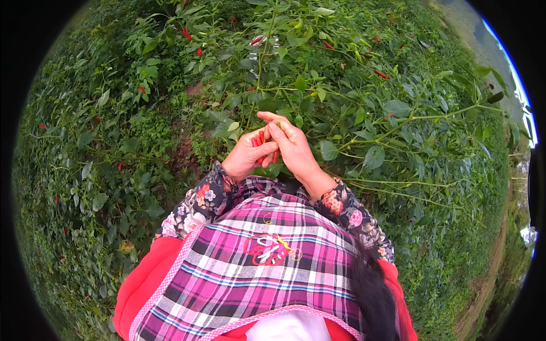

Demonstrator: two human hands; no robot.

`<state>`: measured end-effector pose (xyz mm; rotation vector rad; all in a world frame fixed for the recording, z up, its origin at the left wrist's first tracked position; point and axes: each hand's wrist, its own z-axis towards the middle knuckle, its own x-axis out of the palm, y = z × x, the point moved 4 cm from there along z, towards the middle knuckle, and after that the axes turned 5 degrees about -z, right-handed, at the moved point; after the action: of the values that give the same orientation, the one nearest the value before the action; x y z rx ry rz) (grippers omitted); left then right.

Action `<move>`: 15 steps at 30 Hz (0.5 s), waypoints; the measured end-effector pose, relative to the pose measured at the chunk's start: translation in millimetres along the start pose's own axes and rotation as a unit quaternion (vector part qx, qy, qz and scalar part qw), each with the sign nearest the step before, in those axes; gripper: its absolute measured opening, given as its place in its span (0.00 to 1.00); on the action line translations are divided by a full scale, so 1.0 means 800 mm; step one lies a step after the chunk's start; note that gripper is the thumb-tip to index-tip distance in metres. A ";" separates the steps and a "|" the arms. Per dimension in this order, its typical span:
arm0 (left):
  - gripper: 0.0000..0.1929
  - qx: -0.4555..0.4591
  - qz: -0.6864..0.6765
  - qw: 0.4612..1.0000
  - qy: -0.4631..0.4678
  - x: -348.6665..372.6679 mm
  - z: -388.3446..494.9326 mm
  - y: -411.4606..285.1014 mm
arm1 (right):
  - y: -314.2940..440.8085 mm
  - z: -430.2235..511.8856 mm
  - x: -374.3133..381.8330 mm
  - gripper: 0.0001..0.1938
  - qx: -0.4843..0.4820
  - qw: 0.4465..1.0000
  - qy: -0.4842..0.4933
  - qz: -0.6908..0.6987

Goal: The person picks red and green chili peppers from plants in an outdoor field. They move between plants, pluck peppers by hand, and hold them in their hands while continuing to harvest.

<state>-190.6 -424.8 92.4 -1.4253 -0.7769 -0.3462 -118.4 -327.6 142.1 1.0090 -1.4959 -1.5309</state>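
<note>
My left hand [247, 155] is closed around several red chili peppers [261, 138], whose ends show between its fingers. Against it lies my right hand [290, 143], its thumb and fingers close together around something small and green that is mostly hidden. More red peppers are visible just under the right palm; which hand bears them is unclear. Directly beyond both hands stand the leafy stems of a chili plant [264, 64], with a red chili [256, 40] near its top.
Dense chili plants surround me, with red chilies [382, 74] and green ones [357, 56] at the upper right. A long branch [448, 115] reaches across on the right. Bare soil [185, 149] shows left of the hands. A plaid apron [256, 273] covers my front.
</note>
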 end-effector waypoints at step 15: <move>0.10 -0.008 -0.263 0.965 0.023 -0.038 -0.009 0.009 | -0.015 0.030 -0.125 0.12 0.030 0.949 -0.195 -0.247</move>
<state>-205.5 -437.9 67.7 -1.2047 -1.1125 -0.7912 -99.7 -225.9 133.5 1.2337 -1.6395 -2.1515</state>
